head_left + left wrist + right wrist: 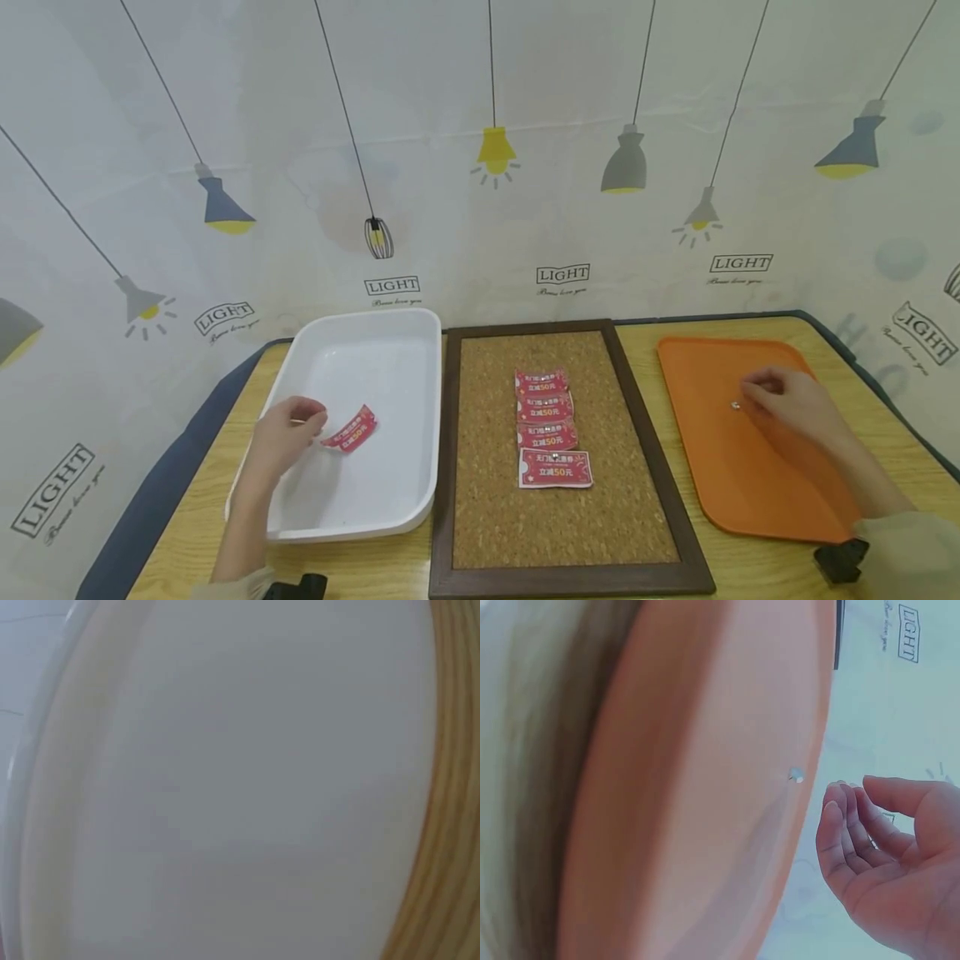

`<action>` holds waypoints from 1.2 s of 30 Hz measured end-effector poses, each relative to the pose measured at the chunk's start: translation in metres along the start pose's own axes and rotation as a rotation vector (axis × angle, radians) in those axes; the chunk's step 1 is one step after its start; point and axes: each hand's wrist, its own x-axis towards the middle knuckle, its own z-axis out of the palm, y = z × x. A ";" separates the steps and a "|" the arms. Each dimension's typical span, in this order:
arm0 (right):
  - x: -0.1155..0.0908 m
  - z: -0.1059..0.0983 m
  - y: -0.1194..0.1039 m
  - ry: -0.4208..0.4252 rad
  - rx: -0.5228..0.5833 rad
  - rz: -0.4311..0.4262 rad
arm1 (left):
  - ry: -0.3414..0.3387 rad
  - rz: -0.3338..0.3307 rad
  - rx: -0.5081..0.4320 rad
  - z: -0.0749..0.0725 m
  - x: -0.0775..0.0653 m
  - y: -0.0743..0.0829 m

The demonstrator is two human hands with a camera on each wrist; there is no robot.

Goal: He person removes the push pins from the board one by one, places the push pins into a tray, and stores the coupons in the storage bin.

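Observation:
In the head view, my left hand (279, 437) pinches the left end of a red paper coupon (350, 429) over the white tray (432, 400). The coupon is tilted and slightly bent. Over the orange tray (720, 475), my right hand (795, 404) has its fingers loosely bent, with a gap between thumb and fingertips. Just left of those fingertips lies a small shiny pushpin (736, 406). The right wrist view also has this pushpin (796, 775) apart from the right hand (889, 862). The left wrist view has only the white tray (262, 750) and some tabletop.
Between the trays lies a cork board (495, 517) with a brown frame (573, 581). Several red coupons (555, 472) are pinned on it in a column, the upper ones overlapped. A wood-grain table (180, 533) bears everything, and a lamp-printed cloth (450, 167) hangs behind.

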 end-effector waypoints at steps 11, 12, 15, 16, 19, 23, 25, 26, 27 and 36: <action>-0.001 0.008 -0.029 0.019 0.074 -0.081 | 0.003 0.068 -0.048 0.014 -0.010 0.027; -0.002 0.008 -0.033 0.015 0.083 -0.084 | -0.001 0.073 -0.052 0.016 -0.011 0.030; -0.003 0.009 -0.044 0.004 0.097 -0.095 | -0.012 0.091 -0.060 0.021 -0.014 0.038; -0.003 0.010 -0.048 -0.002 0.102 -0.097 | -0.015 0.099 -0.063 0.022 -0.015 0.041; -0.003 0.011 -0.059 -0.015 0.108 -0.108 | -0.023 0.136 -0.078 0.027 -0.018 0.050; -0.004 0.014 -0.074 -0.041 0.113 -0.117 | -0.030 0.194 -0.101 0.035 -0.021 0.059; -0.004 0.016 -0.082 -0.056 0.118 -0.119 | -0.035 0.221 -0.114 0.040 -0.022 0.063; -0.004 0.017 -0.086 -0.062 0.122 -0.123 | -0.037 0.237 -0.119 0.043 -0.023 0.065; -0.004 0.019 -0.089 -0.067 0.127 -0.125 | -0.041 0.251 -0.126 0.045 -0.023 0.068; -0.004 0.034 -0.117 -0.113 0.136 -0.185 | -0.072 0.383 -0.180 0.070 -0.035 0.089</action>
